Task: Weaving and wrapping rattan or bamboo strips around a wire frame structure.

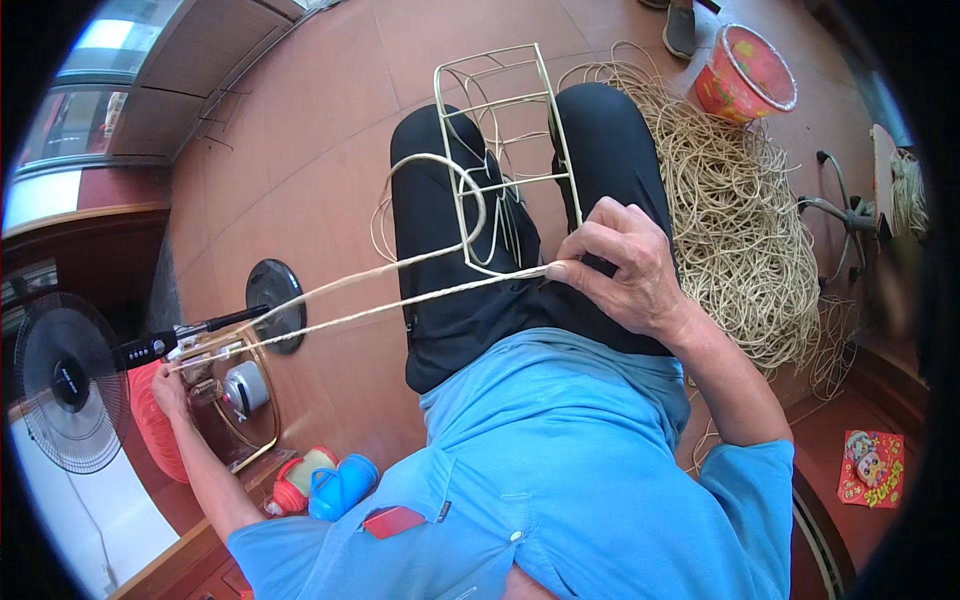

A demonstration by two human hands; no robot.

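A gold-coloured metal wire frame point(512, 183) with crossbars and a curved side loop rests across my thighs. My right hand point(628, 268) is closed at its near corner, thumb and forefinger pinching a tan twisted cord point(400, 306) against the frame. Two strands of the cord stretch leftward from the frame to my left hand point(172, 388). That hand is far out to the left with its arm extended, fingers closed on the cord's far end. Small and partly overlapped by the fan's stand, those fingertips do not show fully.
A large heap of tan cord point(735, 230) lies right of my legs, a red bucket point(746, 75) beyond it. A black fan point(72, 385) on its pole, a round base point(276, 305) and blue point(342, 487) and red bottles point(300, 480) are at left. A swivel chair base point(850, 215) stands far right.
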